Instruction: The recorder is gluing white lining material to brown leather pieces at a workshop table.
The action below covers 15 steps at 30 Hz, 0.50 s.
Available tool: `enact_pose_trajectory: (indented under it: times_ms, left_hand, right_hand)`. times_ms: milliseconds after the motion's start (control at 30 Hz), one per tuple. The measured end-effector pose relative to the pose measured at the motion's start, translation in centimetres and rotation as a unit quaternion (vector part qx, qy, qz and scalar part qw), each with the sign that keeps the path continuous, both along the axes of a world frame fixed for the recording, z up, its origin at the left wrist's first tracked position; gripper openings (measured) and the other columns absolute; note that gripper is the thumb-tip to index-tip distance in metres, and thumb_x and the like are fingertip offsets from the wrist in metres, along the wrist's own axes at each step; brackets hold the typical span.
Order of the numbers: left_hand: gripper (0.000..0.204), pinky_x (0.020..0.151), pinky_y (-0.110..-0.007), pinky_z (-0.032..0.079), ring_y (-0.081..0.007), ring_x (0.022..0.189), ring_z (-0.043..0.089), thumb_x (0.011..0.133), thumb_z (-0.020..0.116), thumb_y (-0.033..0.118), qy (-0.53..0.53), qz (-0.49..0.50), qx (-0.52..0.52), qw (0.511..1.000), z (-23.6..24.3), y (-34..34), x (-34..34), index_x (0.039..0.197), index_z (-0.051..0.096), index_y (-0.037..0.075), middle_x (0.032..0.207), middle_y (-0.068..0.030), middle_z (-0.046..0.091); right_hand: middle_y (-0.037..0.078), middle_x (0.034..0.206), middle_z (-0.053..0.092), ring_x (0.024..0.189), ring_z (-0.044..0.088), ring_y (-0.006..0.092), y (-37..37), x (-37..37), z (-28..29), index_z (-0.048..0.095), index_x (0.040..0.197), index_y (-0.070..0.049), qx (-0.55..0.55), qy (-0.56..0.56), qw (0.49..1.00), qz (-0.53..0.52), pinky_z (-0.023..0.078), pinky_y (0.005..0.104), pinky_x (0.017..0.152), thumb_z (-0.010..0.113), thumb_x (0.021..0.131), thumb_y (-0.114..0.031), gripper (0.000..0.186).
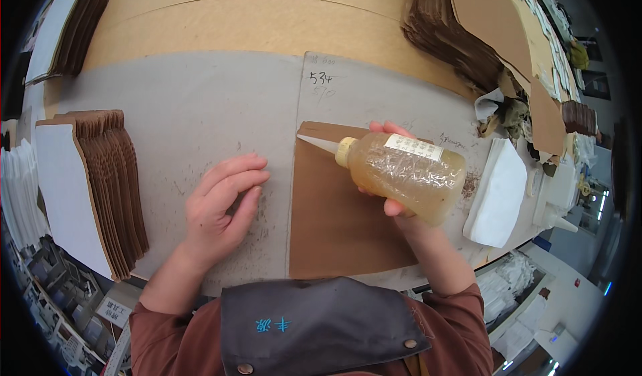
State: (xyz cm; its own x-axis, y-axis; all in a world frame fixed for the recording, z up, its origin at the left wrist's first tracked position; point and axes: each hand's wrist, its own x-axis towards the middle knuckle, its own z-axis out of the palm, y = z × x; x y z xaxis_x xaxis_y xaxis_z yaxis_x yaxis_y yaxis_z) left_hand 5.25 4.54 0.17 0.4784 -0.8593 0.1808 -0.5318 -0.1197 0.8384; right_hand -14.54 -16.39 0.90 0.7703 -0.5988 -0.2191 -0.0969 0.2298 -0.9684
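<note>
A brown sheet (348, 235) lies on the grey work surface (167, 88) in front of me. Above it my right hand (394, 209) grips a squeeze bottle (408, 175) of amber liquid, tilted sideways, its long pale nozzle pointing left at the sheet's upper-left corner; whether the tip touches cannot be told. My left hand (224, 205) rests open and loosely curved just left of the sheet, holding nothing. A folded white cloth or pad (495, 195) lies right of the bottle.
Brown pieces with white facing stand stacked at the left (93, 195) and upper left (67, 28). More brown sheets (435, 28) and crumpled scraps (511, 122) pile at the upper right. A wooden board (254, 21) spans the back. Shelving and white material lie beyond both side edges.
</note>
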Motion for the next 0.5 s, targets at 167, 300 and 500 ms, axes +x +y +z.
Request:
enact_pose_trajectory:
  times_ms: [167, 300, 500]
  left_hand:
    - [0.019, 0.093, -0.036, 0.056, -0.0287, 0.110, 0.069, 0.086, 0.067, -0.007, -0.010, 0.006, -0.007, 1.000, -0.1, -0.1, 0.0, 0.104, 0.072, 0.000, 0.116, -0.0137, 0.072]
    - [0.019, 0.093, -0.036, 0.056, -0.0284, 0.110, 0.069, 0.087, 0.067, -0.007, 0.004, 0.010, -0.012, 1.000, -0.3, -0.1, 0.0, 0.104, 0.072, 0.000, 0.116, -0.0138, 0.072]
    - [0.021, 0.094, -0.035, 0.055, -0.0286, 0.113, 0.068, 0.088, 0.062, -0.009, 0.003, 0.002, 0.002, 1.000, -0.1, 0.0, 0.0, 0.106, 0.071, -0.002, 0.118, -0.0170, 0.070]
  right_hand:
    - [0.013, 0.143, 0.057, 0.129, 0.057, 0.0221, -0.6, -0.3, -0.2, 0.047, 0.146, 0.001, 0.044, -0.024, 0.998, 0.024, 0.047, 0.0386, 0.109, 0.096, 0.062, -0.051, 0.111]
    - [0.013, 0.143, 0.057, 0.129, 0.057, 0.0218, -1.2, 0.2, -0.5, 0.048, 0.146, 0.001, 0.012, -0.046, 0.999, 0.009, 0.048, 0.0384, 0.108, 0.097, 0.062, -0.048, 0.109]
    - [0.012, 0.142, 0.058, 0.129, 0.057, 0.0227, -1.1, 0.5, -0.2, 0.047, 0.146, 0.000, 0.020, -0.045, 0.999, 0.024, 0.049, 0.0385, 0.108, 0.096, 0.064, -0.047, 0.107]
